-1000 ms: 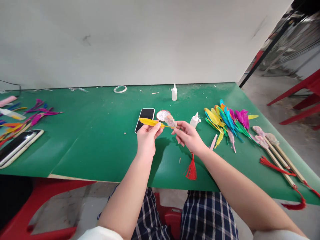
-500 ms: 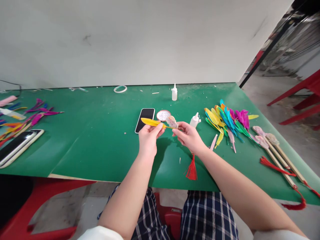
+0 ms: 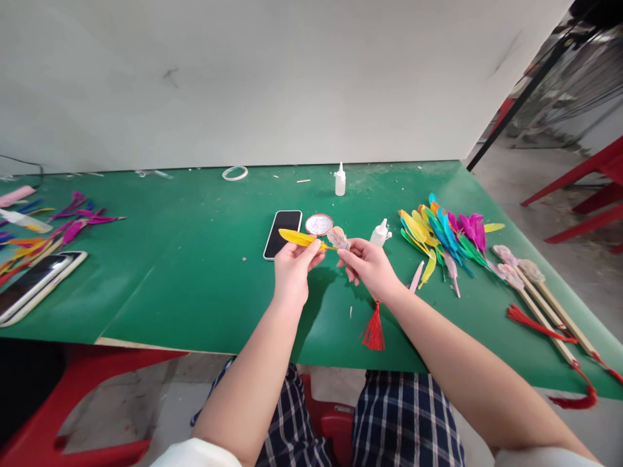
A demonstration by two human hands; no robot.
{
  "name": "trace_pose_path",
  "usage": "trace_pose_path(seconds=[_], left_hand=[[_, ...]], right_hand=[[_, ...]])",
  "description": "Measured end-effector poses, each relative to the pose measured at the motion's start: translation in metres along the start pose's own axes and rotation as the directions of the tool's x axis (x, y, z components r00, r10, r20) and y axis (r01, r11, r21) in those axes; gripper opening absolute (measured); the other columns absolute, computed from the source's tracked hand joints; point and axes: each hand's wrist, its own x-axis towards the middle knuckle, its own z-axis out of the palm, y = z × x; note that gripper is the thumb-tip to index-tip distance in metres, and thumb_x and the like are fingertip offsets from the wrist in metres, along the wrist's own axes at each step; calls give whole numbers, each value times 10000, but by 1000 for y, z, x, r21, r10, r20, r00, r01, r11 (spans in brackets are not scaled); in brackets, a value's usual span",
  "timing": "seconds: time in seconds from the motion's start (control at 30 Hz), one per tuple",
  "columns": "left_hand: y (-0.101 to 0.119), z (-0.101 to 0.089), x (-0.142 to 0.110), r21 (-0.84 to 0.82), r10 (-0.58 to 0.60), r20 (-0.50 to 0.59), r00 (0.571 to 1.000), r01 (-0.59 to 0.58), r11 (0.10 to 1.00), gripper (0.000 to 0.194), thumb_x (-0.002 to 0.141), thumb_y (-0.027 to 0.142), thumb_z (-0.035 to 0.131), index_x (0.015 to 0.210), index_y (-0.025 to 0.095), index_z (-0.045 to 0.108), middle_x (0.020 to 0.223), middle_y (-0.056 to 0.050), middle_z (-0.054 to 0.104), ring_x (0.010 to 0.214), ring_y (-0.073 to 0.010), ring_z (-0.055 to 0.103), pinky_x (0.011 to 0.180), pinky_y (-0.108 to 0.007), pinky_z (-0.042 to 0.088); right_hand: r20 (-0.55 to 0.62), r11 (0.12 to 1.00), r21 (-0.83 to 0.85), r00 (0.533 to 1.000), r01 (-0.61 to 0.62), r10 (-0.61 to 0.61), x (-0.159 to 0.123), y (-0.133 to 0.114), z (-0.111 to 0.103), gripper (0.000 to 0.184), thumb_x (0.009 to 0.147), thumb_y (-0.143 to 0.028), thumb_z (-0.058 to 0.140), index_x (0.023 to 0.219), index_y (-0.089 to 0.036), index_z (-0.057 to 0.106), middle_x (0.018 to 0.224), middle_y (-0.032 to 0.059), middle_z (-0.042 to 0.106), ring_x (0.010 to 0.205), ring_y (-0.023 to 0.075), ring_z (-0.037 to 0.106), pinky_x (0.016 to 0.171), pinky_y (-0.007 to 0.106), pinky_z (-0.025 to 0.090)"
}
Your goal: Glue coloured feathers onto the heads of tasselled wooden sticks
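Pinched in the fingers of my left hand (image 3: 293,269) is a yellow feather (image 3: 294,237), its tip pointing left and its quill reaching toward my other hand. My right hand (image 3: 367,264) is closed on an ornament with a pale pinkish, flower-like head (image 3: 338,238). The quill end touches or lies just beneath that head; I cannot tell which. A red tassel (image 3: 374,331) hangs below my right hand, and the stem in between is mostly hidden. Just beyond the hands are a small round dish (image 3: 318,224) with a red rim and a white squeeze bottle (image 3: 379,233).
Colourful feathers (image 3: 445,233) lie to the right, beside several tasselled sticks (image 3: 542,311) with pale heads. A black phone (image 3: 282,235), a second squeeze bottle (image 3: 340,181) and a tape ring (image 3: 235,173) are on the green table (image 3: 185,272). More feathers (image 3: 73,224) and another phone (image 3: 36,285) are at left.
Both hands, with the yellow feather and the ornament, have shifted slightly right. The pale head has turned a little and shows more of its face.
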Motion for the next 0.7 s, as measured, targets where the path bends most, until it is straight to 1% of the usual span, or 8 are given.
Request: trace_pose_path(seconds=[0.1,0.17,0.23,0.3,0.4,0.5,0.7], left_hand=[[1,1,-2,39,-42,50,998,41,998,304,620,296,726,861,132,639,771,-41,668,651,-112,633,545,-198,504],[2,3,-3,99,-71,101,992,61,993,308,647,358,699,842,126,646,738,-52,664,626,-125,623,469,-188,472],[2,4,-4,166,-83,149,985,58,984,315,667,406,670,786,114,656,671,-59,654,597,-134,610,424,-183,438],[2,4,-5,213,-71,169,983,34,976,313,666,416,667,747,114,662,636,-60,650,589,-141,607,421,-184,425],[3,3,-5,254,-41,165,985,-3,967,283,636,385,698,742,124,667,654,-59,661,624,-154,619,454,-192,436],[2,1,-4,289,-35,171,985,-16,957,268,631,370,705,740,128,670,660,-60,663,648,-165,624,485,-206,452],[0,0,-2,330,-22,187,982,-41,943,264,638,382,698,726,134,673,651,-63,661,639,-172,624,489,-222,465]], right_hand=[[14,1000,21,1000,10,-11,0,0,0,258,771,-411,552,825,-161,515,631,-31,573,364,31,439,302,153,351],[33,999,35,999,15,-16,0,1,1,264,773,-418,549,819,-160,517,637,-26,577,369,32,443,310,157,363],[47,999,48,999,16,-18,-1,1,2,270,770,-427,549,799,-160,516,639,-24,577,371,31,443,313,157,365],[50,998,59,999,11,-14,-1,1,3,275,766,-432,551,777,-160,513,633,-25,573,372,31,445,313,155,363],[53,997,73,999,4,-7,-2,0,3,272,763,-429,554,779,-160,516,624,-30,564,376,34,453,317,156,369],[53,997,83,999,-6,2,-2,-3,3,261,758,-417,564,779,-160,517,606,-38,551,376,36,455,322,159,374],[41,996,90,999,-1,-3,-2,-1,4,252,763,-409,562,771,-163,513,586,-48,525,376,37,447,326,164,367]])
